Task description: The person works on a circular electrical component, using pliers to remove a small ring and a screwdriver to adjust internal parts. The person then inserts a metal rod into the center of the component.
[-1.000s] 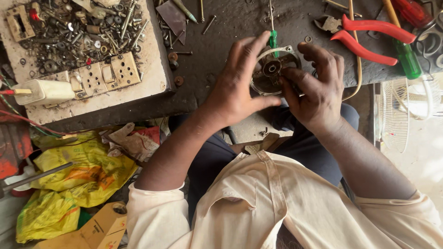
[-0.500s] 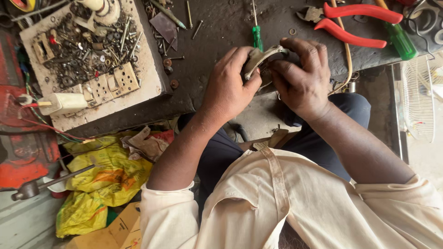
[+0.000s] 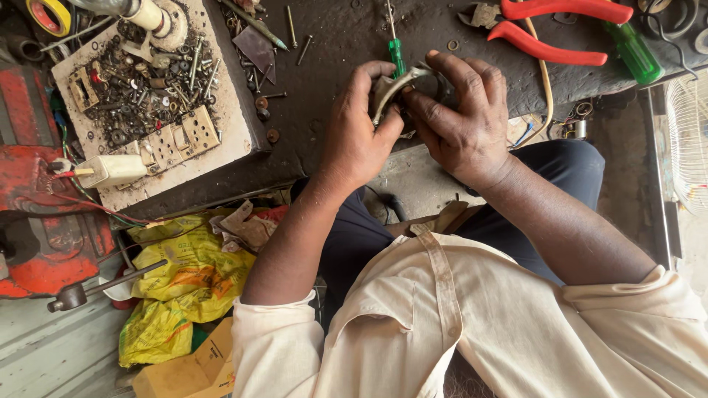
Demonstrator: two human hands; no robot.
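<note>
Vs 0.5 s ago: left hand (image 3: 361, 133) and right hand (image 3: 461, 121) unchanged, both clamped on the round metal part (image 3: 394, 85), held over the near bench edge. Dark workbench (image 3: 339, 44): green screwdriver (image 3: 396, 51), red pliers (image 3: 549, 29) far right, screw tray (image 3: 228, 118) left.

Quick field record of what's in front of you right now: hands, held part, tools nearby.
left hand: grips the round metal part's left side
right hand: fingers curled over the part's top
held part: grey round metal housing, mostly hidden by both hands
green screwdriver: on the bench, just behind the part
red pliers: upper right of the bench
tray of screws: on the left
</note>
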